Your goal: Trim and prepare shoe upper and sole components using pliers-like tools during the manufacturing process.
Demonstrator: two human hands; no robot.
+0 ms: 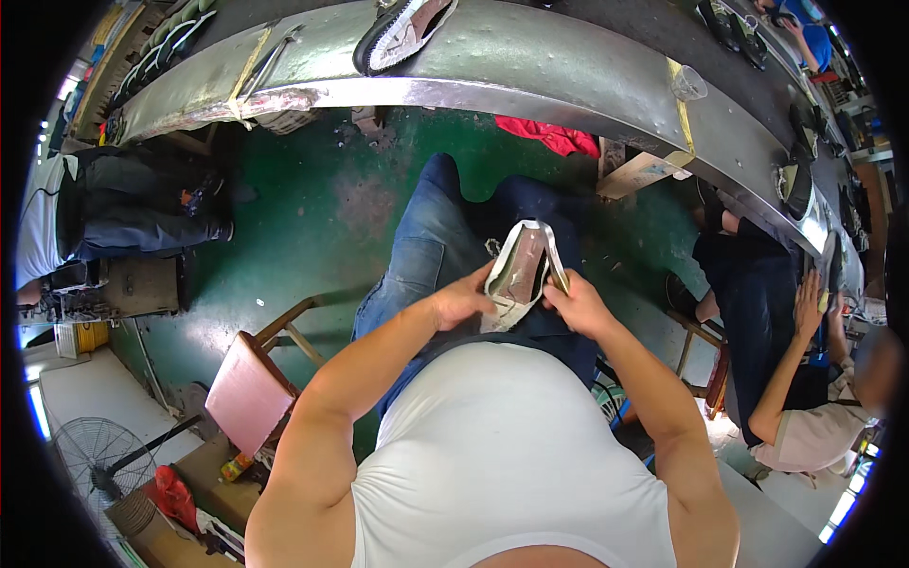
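Workbench stands ahead of both hands; the denim-clad thighs lie beneath them. Between the hands, over the lap, is an open pale shoe. The left hand grips its left side; the right hand pinches its right edge, any tool there indistinct. Firm left support and light, even right-hand pressure would probably serve best.

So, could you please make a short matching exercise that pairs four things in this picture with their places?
1. White-edged shoe with a brownish inside
2. White shoe with a black sole
3. Round wire-caged fan
4. White sleeveless top

A. On the grey metal bench
B. Lower middle of the picture
C. Between left hand and right hand
D. Lower left of the picture

Pairs: 1-C, 2-A, 3-D, 4-B
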